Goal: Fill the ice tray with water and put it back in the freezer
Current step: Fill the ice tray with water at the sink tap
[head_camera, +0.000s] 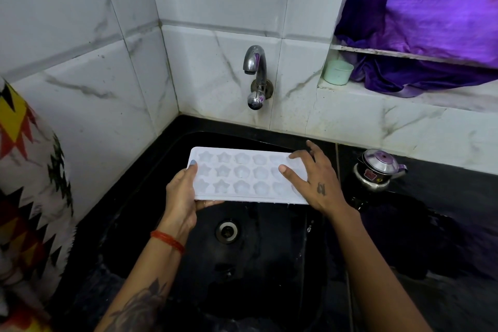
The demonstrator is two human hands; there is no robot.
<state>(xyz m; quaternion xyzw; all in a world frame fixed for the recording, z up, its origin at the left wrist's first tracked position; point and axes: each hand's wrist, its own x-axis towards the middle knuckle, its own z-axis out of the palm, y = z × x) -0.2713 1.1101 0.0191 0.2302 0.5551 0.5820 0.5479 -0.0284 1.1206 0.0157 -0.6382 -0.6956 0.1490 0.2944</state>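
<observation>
A white ice tray (242, 175) with star and flower shaped cells is held level over the black sink (151, 170). My left hand (182, 197) grips its left end, thumb on top and fingers underneath. My right hand (315, 183) rests on the tray's right end with fingers spread and fairly straight. Drops of water fall from the tray's near edge. The metal tap (256, 67) on the tiled wall is above and behind the tray, and no water runs from it.
The sink drain (227, 230) lies below the tray. A small steel kettle (377, 170) stands on the black counter to the right. A pale green cup (338, 72) and purple cloth (431, 21) sit on the window ledge. Patterned fabric (24, 170) hangs at the left.
</observation>
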